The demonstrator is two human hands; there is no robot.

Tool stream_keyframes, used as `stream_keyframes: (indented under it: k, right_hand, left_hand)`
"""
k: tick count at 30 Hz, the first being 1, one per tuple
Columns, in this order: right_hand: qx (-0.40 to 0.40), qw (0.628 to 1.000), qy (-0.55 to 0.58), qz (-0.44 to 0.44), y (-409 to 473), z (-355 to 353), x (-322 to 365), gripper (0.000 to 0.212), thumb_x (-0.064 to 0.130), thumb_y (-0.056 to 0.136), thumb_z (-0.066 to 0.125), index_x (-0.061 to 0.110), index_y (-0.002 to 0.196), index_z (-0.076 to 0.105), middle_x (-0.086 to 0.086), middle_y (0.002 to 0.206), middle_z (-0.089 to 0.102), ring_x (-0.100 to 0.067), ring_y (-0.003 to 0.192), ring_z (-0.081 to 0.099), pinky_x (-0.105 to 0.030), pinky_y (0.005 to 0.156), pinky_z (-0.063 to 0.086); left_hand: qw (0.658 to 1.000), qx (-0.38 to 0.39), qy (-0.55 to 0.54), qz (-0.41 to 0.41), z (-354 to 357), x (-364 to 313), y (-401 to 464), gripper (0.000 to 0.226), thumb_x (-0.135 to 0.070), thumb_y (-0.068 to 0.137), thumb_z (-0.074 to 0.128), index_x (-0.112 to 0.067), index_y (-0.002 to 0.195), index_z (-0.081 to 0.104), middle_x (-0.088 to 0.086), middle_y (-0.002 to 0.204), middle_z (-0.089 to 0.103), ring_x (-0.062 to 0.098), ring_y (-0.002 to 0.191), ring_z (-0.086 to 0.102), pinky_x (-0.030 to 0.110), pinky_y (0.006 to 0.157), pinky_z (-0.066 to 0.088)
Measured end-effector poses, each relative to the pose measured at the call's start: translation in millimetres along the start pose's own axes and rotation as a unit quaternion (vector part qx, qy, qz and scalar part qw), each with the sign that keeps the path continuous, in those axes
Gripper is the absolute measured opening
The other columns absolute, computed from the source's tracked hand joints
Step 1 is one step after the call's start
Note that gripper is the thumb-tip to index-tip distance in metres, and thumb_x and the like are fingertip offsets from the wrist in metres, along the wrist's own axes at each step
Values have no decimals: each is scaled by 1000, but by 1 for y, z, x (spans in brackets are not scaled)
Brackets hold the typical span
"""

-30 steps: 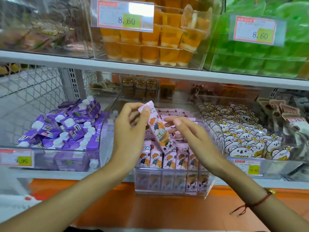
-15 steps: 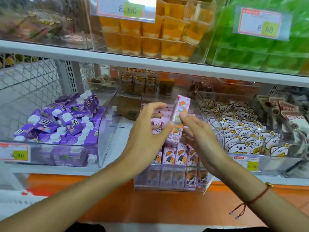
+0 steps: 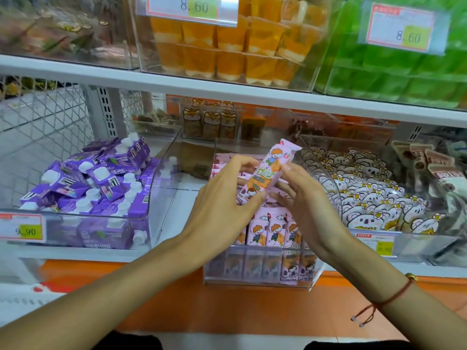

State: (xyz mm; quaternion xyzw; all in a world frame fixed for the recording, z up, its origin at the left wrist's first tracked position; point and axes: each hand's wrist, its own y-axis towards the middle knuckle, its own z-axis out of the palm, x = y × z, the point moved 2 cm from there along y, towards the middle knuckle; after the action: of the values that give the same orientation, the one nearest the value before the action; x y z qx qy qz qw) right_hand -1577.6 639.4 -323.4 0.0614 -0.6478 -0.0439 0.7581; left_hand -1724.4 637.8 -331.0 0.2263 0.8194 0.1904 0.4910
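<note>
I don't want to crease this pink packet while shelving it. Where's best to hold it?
Pinch the pink packet at its long side edges near the middle, coming from left and right as the left hand and right hand do. It is long, flat and tilted, so a mid-length hold likely keeps it from bending.

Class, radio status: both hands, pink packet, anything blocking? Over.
Left hand and right hand both grip pink packet. Packet tilted, above clear bin. Nothing blocking the bin's open top.
</note>
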Motion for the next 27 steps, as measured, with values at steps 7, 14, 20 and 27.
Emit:
stream_keyframes:
  k: [7, 14, 20, 27]
  right_hand:
    - [-17, 998, -29, -50, -4, 0, 4, 28, 20, 91, 61, 11, 117, 58, 5, 99, 73, -8, 95, 68, -16, 75, 53]
    - [-20, 994, -71, -81, -6, 0, 5, 41, 26, 81, 68, 7, 115, 58, -7, 107, 69, -10, 94, 68, -23, 84, 55]
    - [15, 991, -100, -82, -7, -1, 8, 32, 19, 91, 60, 23, 123, 59, 5, 108, 71, -1, 97, 66, -11, 75, 50]
    - [-18, 987, -115, -109, -8, -3, 8, 45, 16, 81, 72, 29, 122, 56, 0, 109, 66, -14, 93, 68, -23, 80, 56]
  left_hand:
    - [999, 2, 30, 19, -1, -1, -2, 36, -30, 87, 66, -33, 119, 49, -21, 120, 55, -1, 111, 51, 21, 89, 44]
    - [1000, -1, -11, 15, 0, -2, -1, 41, -37, 84, 69, -35, 119, 47, -24, 114, 58, -4, 99, 57, 23, 80, 51]
    - [988, 42, -141, -55, 0, -1, 2, 32, -38, 91, 58, -43, 119, 44, -24, 113, 61, -7, 99, 61, 19, 79, 55]
    - [993, 47, -103, -15, 0, -3, 4, 42, -30, 92, 60, -32, 132, 50, -18, 127, 54, -7, 102, 58, 18, 80, 54]
